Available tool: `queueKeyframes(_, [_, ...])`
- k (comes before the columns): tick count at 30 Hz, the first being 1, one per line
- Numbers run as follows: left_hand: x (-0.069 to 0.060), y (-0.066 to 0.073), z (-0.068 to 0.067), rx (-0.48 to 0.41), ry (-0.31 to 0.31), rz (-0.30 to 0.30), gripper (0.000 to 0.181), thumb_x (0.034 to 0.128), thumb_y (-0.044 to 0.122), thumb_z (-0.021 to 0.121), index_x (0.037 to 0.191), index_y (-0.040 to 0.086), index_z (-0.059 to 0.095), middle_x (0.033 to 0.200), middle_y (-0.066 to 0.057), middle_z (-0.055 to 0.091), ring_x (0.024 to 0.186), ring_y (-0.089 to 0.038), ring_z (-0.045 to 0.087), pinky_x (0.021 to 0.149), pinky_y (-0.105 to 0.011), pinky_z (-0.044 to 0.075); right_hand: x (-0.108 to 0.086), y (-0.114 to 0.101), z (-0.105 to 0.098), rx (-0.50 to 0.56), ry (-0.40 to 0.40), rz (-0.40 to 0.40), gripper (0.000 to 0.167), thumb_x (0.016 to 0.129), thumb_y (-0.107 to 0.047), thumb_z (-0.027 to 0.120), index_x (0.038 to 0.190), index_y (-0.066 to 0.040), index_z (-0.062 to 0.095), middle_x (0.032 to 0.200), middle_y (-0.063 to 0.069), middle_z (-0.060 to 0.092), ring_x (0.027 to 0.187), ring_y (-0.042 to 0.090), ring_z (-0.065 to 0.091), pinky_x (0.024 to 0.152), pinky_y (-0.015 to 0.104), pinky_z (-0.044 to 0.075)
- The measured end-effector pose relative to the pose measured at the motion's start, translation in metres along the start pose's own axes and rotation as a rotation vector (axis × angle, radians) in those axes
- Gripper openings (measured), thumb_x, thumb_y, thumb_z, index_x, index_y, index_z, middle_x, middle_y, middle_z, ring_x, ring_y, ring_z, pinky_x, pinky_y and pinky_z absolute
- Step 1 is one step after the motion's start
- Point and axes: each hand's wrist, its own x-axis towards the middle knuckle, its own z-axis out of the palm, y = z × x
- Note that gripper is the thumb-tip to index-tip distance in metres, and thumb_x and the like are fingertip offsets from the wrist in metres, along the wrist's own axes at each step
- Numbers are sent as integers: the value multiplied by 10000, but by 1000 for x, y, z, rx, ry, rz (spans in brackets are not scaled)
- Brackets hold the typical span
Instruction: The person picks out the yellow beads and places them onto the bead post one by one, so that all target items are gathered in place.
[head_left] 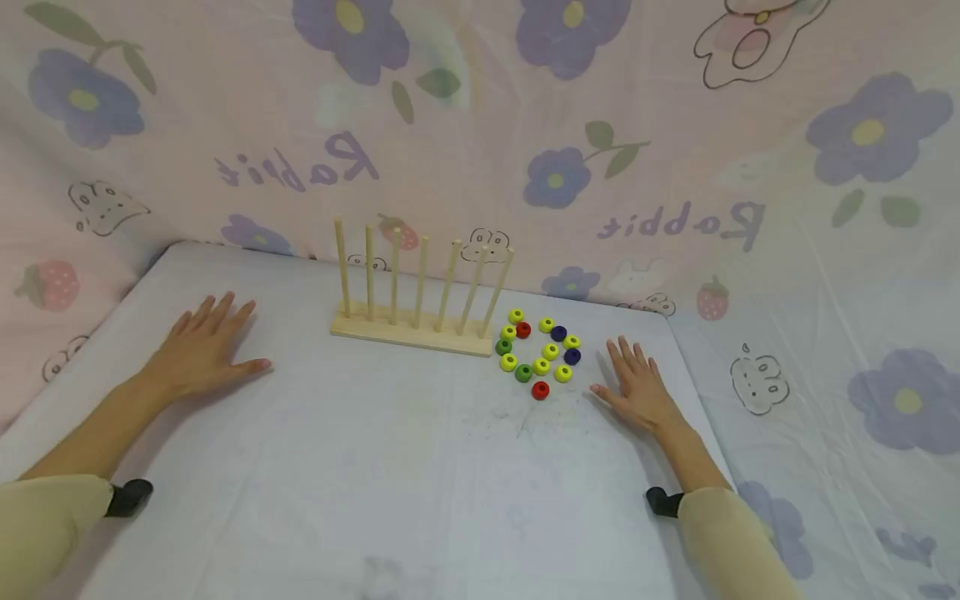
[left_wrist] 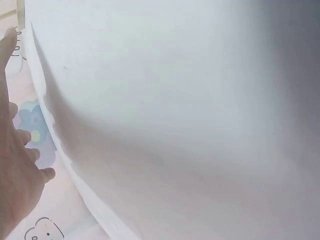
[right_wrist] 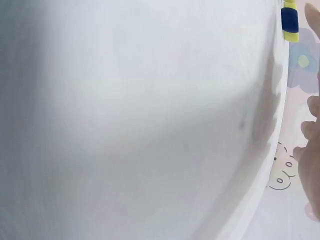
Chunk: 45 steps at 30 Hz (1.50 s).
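Note:
My left hand is spread over the left side of the white table, fingers straight, holding nothing. My right hand lies likewise on the right, just beside a loose group of beads and apart from them. The beads are yellow, green, red and dark blue, each with a hole. Left of them stands a wooden peg rack with several bare upright pegs. In the right wrist view, a dark blue bead shows near the fingers.
The white tabletop carries faint grey smudges near its middle and front. A patterned cloth with flowers and rabbits hangs behind the table and along its sides. Black wrist straps show at the cuffs of the beige sleeves.

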Motion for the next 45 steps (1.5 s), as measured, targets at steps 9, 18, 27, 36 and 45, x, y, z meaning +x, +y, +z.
queueKeyframes(9, [19,6,4,-16,-30,16,1087,852,651,645,1593,63,109,1606,-316,28,1458,-530,-18,1162,-688,2,0,-7,4,175,-22,9,921,930,-573,589,1609,-165,119,1662,140,54,1498,426,80,1191,635,110])
queueKeyframes(18, [35,6,4,-52,-16,68,1120,800,618,728,1588,63,158,1596,-325,101,1447,-552,53,1143,-709,110,2,-21,1,301,26,-5,898,906,-504,677,1602,-208,193,1661,70,129,1486,390,196,1149,659,227])
queueKeyframes(27, [52,25,4,-131,-5,80,1104,757,593,788,1581,108,236,1593,-267,222,1398,-540,231,1119,-699,209,2,-30,6,399,136,-76,773,879,-380,762,1514,-102,419,1551,81,408,1389,337,428,1121,561,366])
queueKeyframes(36, [74,38,4,-280,-10,133,1025,759,489,837,1537,51,334,1505,-300,371,1332,-513,376,1099,-678,282,3,-36,12,581,191,-90,640,857,-192,800,1434,-99,540,1386,120,593,1141,315,652,972,456,530])
queueKeyframes(45, [84,49,10,-468,-62,64,925,785,358,855,1531,99,372,1467,-305,412,1243,-529,487,1051,-639,395,3,-47,12,703,156,-40,528,880,-166,774,1362,-40,600,1320,174,629,1115,342,660,945,370,550])
